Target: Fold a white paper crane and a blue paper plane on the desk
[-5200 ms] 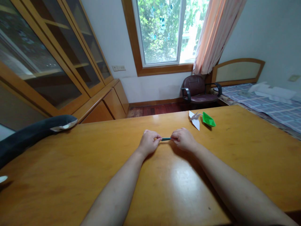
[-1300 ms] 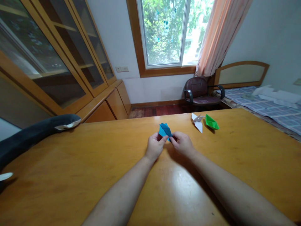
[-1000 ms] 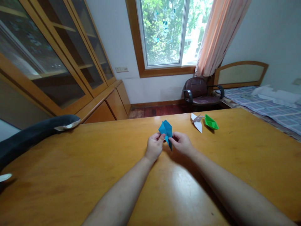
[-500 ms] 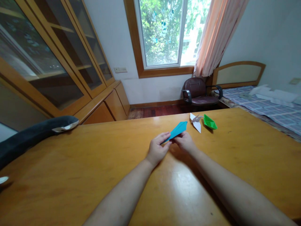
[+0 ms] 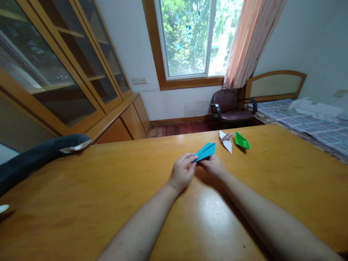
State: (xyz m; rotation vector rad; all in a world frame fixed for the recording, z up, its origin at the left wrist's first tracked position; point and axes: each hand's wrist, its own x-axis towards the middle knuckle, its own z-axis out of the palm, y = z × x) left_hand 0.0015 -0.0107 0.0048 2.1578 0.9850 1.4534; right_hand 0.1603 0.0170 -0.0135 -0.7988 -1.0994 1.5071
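Observation:
A blue folded paper plane (image 5: 206,151) is held between my two hands above the table. My left hand (image 5: 183,168) pinches its near left end, thumb and fingers closed on the paper. From below, my right hand (image 5: 212,165) grips the underside; its fingertips are hidden by the paper. The plane's wings lie spread, with a dark crease running along the middle. Just beyond and to the right lie a white origami crane (image 5: 226,141) and a green paper boat (image 5: 242,140), close together and touched by neither hand.
The wooden table (image 5: 122,188) fills the foreground. A dark plush toy (image 5: 40,154) lies at its left edge. Behind the far edge are a maroon armchair (image 5: 228,105) and a bed (image 5: 301,108). A glass-fronted cabinet (image 5: 81,54) stands on the left.
The blue paper has tilted and its wings have opened out flatter, so the central crease now shows. My hands have barely shifted.

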